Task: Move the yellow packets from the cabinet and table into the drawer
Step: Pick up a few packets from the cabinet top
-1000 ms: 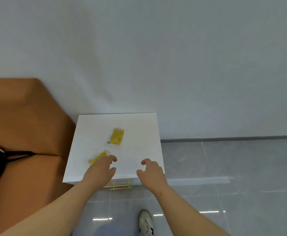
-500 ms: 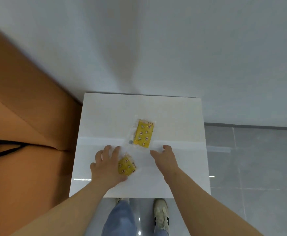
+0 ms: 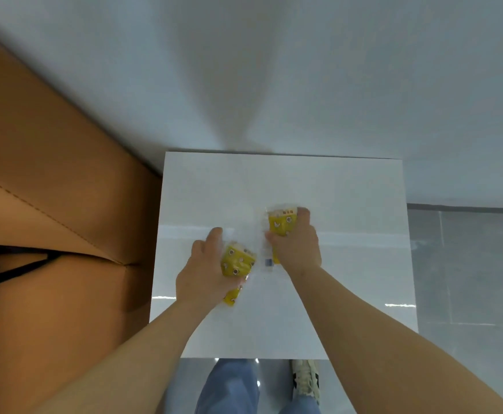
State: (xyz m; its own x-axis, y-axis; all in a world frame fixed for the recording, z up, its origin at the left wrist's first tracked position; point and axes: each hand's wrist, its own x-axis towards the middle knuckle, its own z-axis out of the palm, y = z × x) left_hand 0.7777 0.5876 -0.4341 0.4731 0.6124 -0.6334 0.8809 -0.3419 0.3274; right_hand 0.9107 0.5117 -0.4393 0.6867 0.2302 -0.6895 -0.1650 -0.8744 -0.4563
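Near the middle of the glossy white cabinet top [image 3: 348,264] are two yellow packets. The left hand [image 3: 205,273] grips the left packet [image 3: 236,262], and the right hand [image 3: 299,249] grips the right packet [image 3: 281,224], slightly farther. Whether either packet touches the surface cannot be told.

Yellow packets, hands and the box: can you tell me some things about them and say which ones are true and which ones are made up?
1. The left hand holds a yellow packet. True.
2. The right hand is empty. False: it grips a second packet.
3. A brown cardboard box stands to the left of the white cabinet top. True.
4. A third packet lies loose on the cabinet top. False: only the two held packets show.
5. An open drawer full of packets is in view. False: no drawer shows in this view.
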